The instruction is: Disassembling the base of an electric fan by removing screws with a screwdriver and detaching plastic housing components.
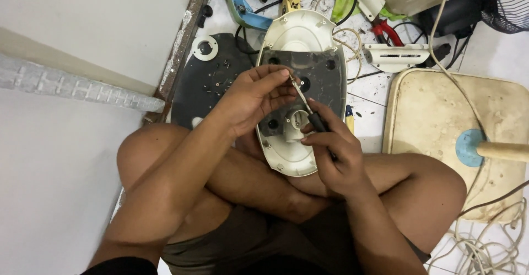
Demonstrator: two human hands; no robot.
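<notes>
Screwdriver [315, 118] gripped in right hand [336, 154], left hand [250, 99] pinching its tip, over fan base [303, 38].

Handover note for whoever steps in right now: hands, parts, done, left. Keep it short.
Left hand: fingertips pinch the tip end of the screwdriver, over the oval cream base shell.
Right hand: closed on the screwdriver's black handle, shaft angled up and left.
Base shell lies open side up across the crossed legs; dark inner plate is exposed, white socket near the lower end.
Round dark plate beside it on the floor, small loose bits on it.
Red-handled pliers lie at top right.
Done: shell is open.
Left: cannot tell whether a screw sits on the tip; check before moving.
</notes>
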